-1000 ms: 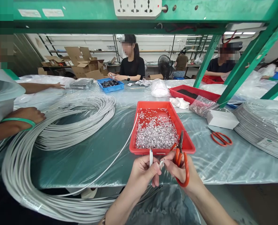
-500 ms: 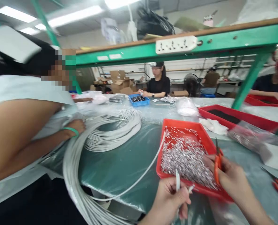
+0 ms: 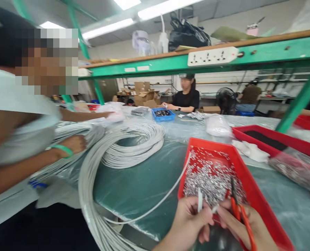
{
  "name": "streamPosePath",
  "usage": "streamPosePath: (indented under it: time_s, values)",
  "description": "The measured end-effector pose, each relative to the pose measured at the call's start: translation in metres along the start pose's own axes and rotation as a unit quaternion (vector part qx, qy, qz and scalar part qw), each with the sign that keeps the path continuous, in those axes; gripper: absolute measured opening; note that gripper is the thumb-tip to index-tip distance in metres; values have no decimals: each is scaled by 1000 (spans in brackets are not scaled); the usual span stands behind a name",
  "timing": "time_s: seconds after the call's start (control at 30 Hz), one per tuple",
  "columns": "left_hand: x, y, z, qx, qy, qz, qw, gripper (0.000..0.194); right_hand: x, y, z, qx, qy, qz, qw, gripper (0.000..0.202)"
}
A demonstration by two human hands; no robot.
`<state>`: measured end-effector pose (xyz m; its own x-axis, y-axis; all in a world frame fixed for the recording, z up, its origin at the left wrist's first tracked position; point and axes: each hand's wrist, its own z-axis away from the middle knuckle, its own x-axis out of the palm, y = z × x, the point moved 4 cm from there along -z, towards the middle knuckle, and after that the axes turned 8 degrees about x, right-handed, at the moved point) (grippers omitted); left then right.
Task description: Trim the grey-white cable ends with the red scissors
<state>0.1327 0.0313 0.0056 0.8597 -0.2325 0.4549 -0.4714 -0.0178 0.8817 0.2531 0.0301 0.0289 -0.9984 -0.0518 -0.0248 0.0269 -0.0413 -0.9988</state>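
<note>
- Red tray (image 3: 266,209) of small silvery pieces.
- Left hand (image 3: 194,221) pinches white cable ends (image 3: 200,200).
- Right hand (image 3: 245,223) holds orange-handled scissors (image 3: 240,212).

Left hand (image 3: 195,219), one, mine: at the near left corner of the red tray (image 3: 259,200), fingers curled, thumb pressed across them, wrist (image 3: 169,240) angled in from the tray's near side. Right hand (image 3: 245,223), one, also mine: over the tray's near end, thumb and forefinger pinched together, their tips meeting the left thumb's, remaining fingers bent in a grip.
</note>
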Motion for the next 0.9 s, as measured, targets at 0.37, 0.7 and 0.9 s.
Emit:
streamPosePath:
  time_s: [0.37,0.7,0.9]
  values:
    - [5,14,17,22,-1,-56,998,41,-2,-15,18,-30,-74,-39,996,24]
    - [8,15,24,55,22,-119,991,41,0,-10,23,-39,-58,-71,995,25]
    - [8,12,24,68,10,-171,983,42,2,-4,26,-39,-23,-93,995,29]
